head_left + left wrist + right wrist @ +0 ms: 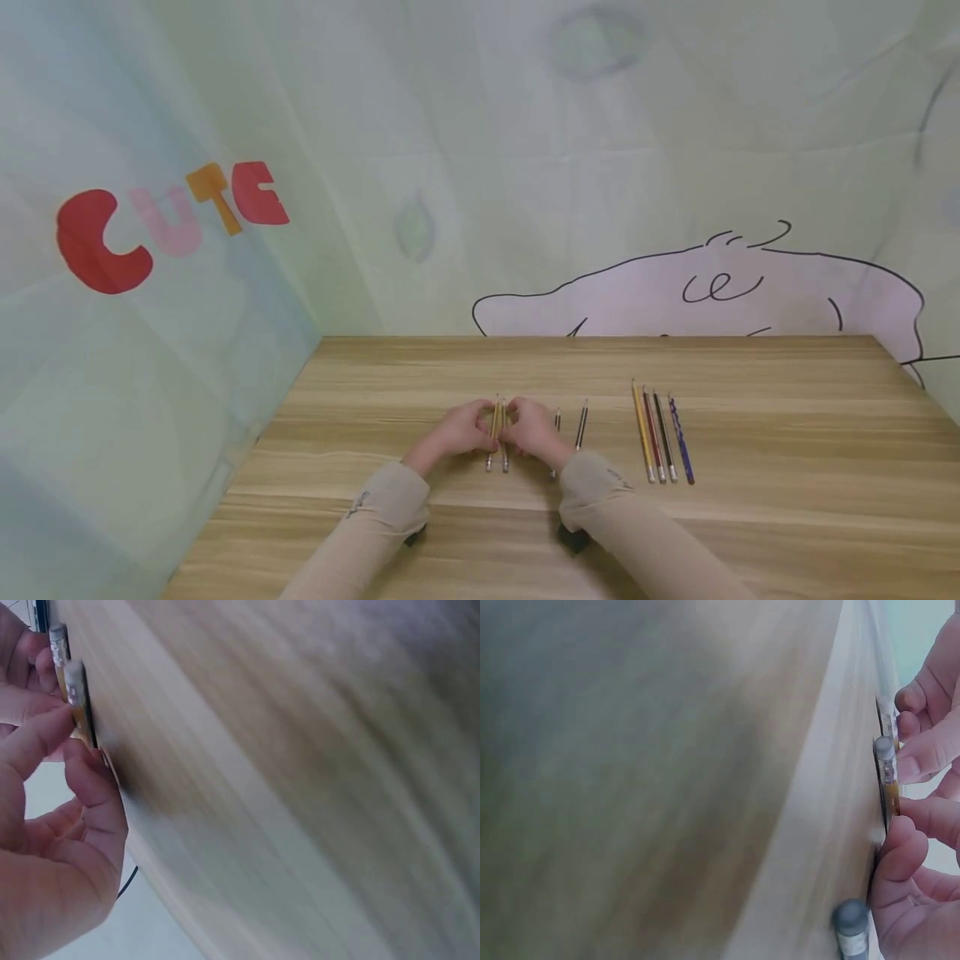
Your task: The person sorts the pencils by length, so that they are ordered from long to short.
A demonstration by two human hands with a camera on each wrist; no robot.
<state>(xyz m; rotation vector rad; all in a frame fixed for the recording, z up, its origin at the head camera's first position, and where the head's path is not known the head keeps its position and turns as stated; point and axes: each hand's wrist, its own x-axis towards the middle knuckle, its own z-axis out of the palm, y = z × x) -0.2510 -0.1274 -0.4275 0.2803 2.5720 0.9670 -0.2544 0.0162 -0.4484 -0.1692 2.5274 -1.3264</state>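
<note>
Two yellowish pencils with pale eraser ends lie side by side on the wooden table, between the hands. My left hand (pixel 459 428) pinches the left pencil (pixel 490 464) from its left side, thumb and fingers curled at it. From the other side my right hand (pixel 534 428) pinches the right pencil (pixel 506 464). In the left wrist view, the left fingertips meet the pencil (pixel 76 694) just below its eraser. The right wrist view has the right fingertips against a pencil (pixel 890 776) close over the tabletop. The hands partly cover both pencils' middles.
Right of the right hand lie a dark pencil (pixel 582 425) and another dark pencil (pixel 557 419), partly hidden by that hand. Farther right, a row holds a yellow pencil (pixel 642 429), a dark red one, a black one and a blue patterned pencil (pixel 681 437). Printed cloth (pixel 375 208) borders the table.
</note>
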